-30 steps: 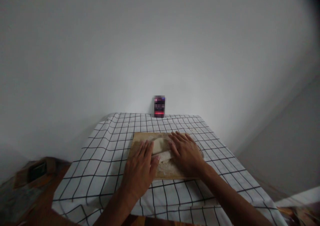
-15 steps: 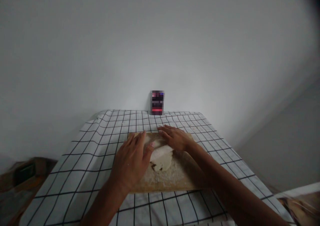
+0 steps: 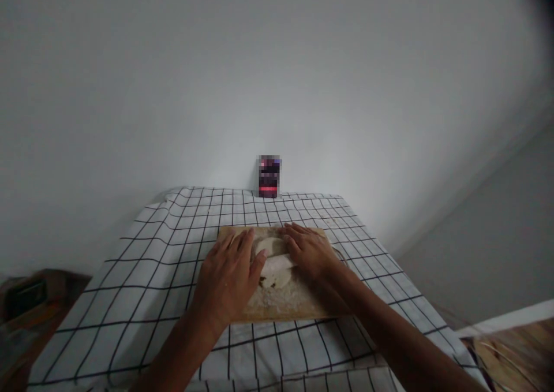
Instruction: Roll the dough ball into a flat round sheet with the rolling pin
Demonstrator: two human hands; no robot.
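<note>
A pale rolling pin (image 3: 280, 263) lies crosswise over a flattened piece of dough (image 3: 277, 280), with dough showing on both its far and near sides. The dough rests on a floured wooden board (image 3: 294, 310) and has small dark holes or spots at its near left edge. My left hand (image 3: 229, 273) lies over the pin's left end, fingers stretched forward and thumb apart. Over the right end lies my right hand (image 3: 309, 250), palm down with fingers extended. Both hands cover the pin's ends, so the contact under the palms is hidden.
A white tablecloth with black grid lines (image 3: 164, 299) covers the table under the board. At the table's far edge a blurred dark upright object (image 3: 269, 176) leans on the wall. A box-like object (image 3: 32, 297) stands low at the left, beyond the table.
The rolling pin and both hands have come slightly toward me over the board, and more dough shows beyond the pin. The whole view has shifted a little.
</note>
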